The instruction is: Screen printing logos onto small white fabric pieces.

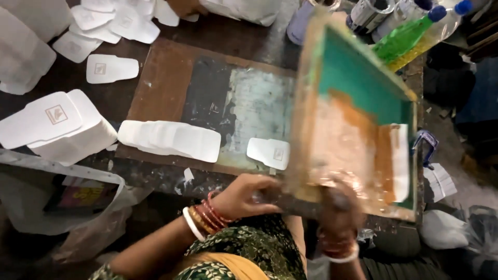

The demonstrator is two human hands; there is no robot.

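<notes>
A wooden screen-printing frame point(311, 103) with green mesh and orange-brown ink is tilted up at the right of the board. My right hand point(340, 207), blurred, grips the frame's near edge. My left hand point(244, 197) holds the same edge at its near-left corner. Both wrists wear bangles. A small white shaped card point(268, 153) with a printed square mark lies on the stained printing board point(166, 78), just left of the raised frame. A fanned stack of blank white cards point(171, 139) lies on the board's near-left part.
Piles of printed white cards point(52, 124) sit at the left, and more point(111, 21) are spread at the back. A green plastic bottle point(402, 39) and other containers stand behind the frame. A plastic bag point(78, 202) hangs at the near left.
</notes>
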